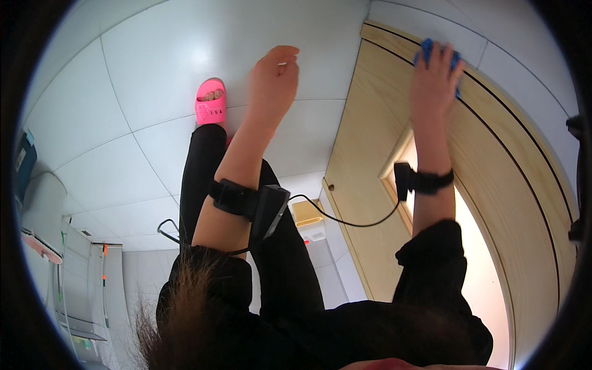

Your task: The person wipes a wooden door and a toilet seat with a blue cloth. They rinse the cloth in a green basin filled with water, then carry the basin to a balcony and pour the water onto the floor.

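My right hand (434, 85) lies spread on a blue cloth (455, 60) and presses it against the wooden door (365, 106), near the door's edge with its dark stripes. Much of the cloth is hidden under the fingers. To the left, my left hand (275, 76) hangs in the air above the white tiles, loosely curled, with thumb and fingers nearly meeting. I see nothing in it. Through the door's lit panel (481, 268) comes a bright glow.
Black straps with boxes (270, 208) circle both forearms, joined by a slack cable (356, 225). A pink slipper (211, 104) is on the tiled floor (157, 60). Behind me are a yellow container (307, 212), a toilet (44, 199) and an orange-marked pole (104, 277).
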`<action>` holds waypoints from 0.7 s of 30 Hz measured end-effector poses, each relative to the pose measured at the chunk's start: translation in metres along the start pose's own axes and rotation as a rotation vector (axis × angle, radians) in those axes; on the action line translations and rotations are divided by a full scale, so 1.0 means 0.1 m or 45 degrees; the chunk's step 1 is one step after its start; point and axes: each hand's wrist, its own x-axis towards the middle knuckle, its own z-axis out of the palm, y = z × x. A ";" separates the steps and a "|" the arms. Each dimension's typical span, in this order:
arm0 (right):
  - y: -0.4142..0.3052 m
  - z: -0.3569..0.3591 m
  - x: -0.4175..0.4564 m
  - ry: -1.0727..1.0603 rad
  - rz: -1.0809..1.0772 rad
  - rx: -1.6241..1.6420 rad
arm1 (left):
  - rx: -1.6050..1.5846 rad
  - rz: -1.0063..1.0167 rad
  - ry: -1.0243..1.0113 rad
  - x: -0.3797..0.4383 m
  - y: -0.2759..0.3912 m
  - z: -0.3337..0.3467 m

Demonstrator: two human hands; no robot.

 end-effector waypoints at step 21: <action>-0.29 0.29 -0.87 0.151 0.142 0.207 | 0.182 0.151 0.005 0.52 -0.18 0.07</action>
